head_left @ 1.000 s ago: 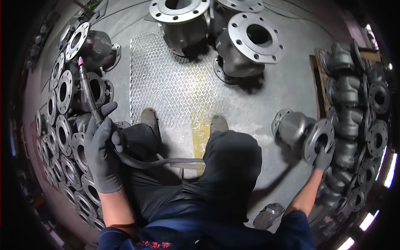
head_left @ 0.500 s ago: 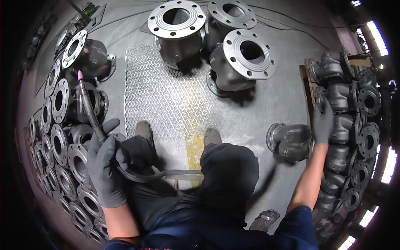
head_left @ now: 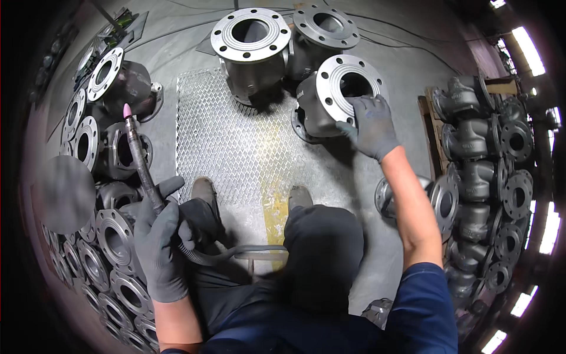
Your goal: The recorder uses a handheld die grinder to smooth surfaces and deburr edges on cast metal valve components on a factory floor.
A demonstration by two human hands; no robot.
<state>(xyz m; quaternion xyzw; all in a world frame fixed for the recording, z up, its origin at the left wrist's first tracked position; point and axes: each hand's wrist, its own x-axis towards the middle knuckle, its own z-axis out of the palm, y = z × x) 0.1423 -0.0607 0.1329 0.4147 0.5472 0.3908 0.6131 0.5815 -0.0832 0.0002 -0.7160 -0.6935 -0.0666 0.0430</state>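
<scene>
My left hand (head_left: pixel 160 248), in a grey glove, is wrapped round a slim pencil-type air grinder (head_left: pixel 139 154). Its pink pointed stone tip (head_left: pixel 127 111) points up and away, and a dark ribbed hose (head_left: pixel 236 252) trails from its rear across my lap. My right hand (head_left: pixel 372 127), gloved too, grips the near right rim of a flanged valve body (head_left: pixel 318 109). The fingers reach over the flange face toward its bore, with the thumb at the outer edge. This casting sits tilted, its pale machined, bolt-holed flange facing up. Two similar flanged castings (head_left: pixel 250 74) (head_left: pixel 326 28) stand just behind it.
A perforated metal plate (head_left: pixel 221 130) lies on the grey floor beside a worn yellow stripe (head_left: pixel 276 218). Flanged castings (head_left: pixel 112 236) are piled at left; more castings (head_left: pixel 474 138) are stacked by a wooden pallet (head_left: pixel 433 135) at right. One casting (head_left: pixel 445 203) lies under my right forearm. Cables (head_left: pixel 407 44) cross the far floor.
My right hand has left the stack at right and come inward onto the flange of the nearest casting, which sits slightly nearer me. My left hand still holds the grinder, shifted a little right.
</scene>
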